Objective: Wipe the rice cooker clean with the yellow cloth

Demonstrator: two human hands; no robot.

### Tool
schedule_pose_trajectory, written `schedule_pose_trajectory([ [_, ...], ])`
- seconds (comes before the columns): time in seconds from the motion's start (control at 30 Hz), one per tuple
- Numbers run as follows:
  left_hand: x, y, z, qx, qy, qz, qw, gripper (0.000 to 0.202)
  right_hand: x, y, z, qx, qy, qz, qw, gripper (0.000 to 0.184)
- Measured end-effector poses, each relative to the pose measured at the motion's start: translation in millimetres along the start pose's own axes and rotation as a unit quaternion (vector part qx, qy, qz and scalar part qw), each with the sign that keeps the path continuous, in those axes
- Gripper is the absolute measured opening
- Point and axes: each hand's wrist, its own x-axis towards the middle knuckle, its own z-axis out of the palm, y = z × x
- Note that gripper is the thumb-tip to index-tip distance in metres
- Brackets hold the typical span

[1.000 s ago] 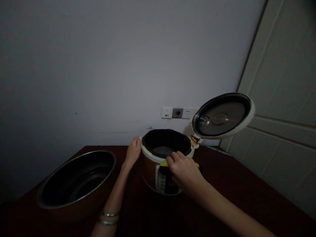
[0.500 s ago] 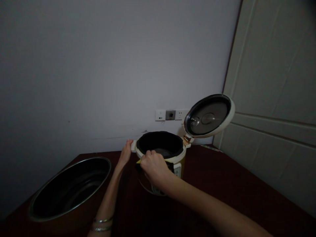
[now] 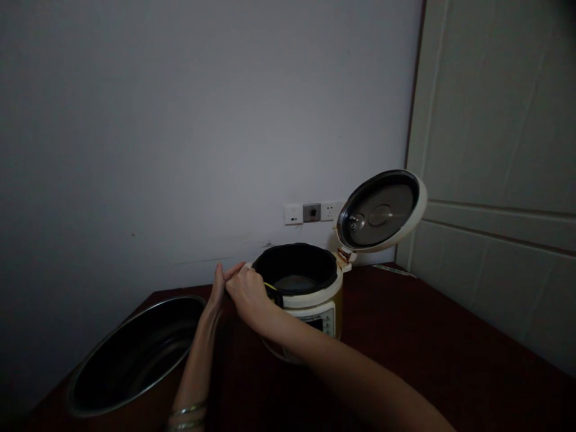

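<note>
An electric pressure cooker (image 3: 320, 298), white-rimmed with a dark inner pot (image 3: 294, 279), stands on the table with its lid (image 3: 382, 213) raised on the hinge at the right. My left hand (image 3: 218, 291) is at the cooker's left side handle, its fingers curled about it and partly hidden behind my other hand. In a closed grip, my right hand (image 3: 249, 297) has a black cloth (image 3: 274, 294) with a yellow edge, pressed against the front left of the cooker's rim. The right forearm crosses in front of the control panel (image 3: 328, 321).
A large dark pot (image 3: 135, 348) with a shiny rim lies at the left of the dark red table (image 3: 405, 336). Behind are a pale wall with sockets (image 3: 312, 212) and, to the right, a white panelled door (image 3: 490, 180).
My right hand has moved left along the cooker's front with the cloth, close to my left hand. More of the control panel shows. The view has shifted slightly.
</note>
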Motion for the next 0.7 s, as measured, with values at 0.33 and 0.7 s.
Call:
schedule_pose_trajectory([
  [0.33, 3, -1, 3.8, -0.051, 0.116, 0.056, 0.990, 0.037, 24, 28, -13, 0.146, 0.050, -0.007, 0.988, 0.023],
  [0.7, 7, -4, -0.8, 0.072, 0.022, 0.016, 0.997, 0.070, -50, 122, -33, 0.635, 0.175, -0.031, 0.752, 0.017],
])
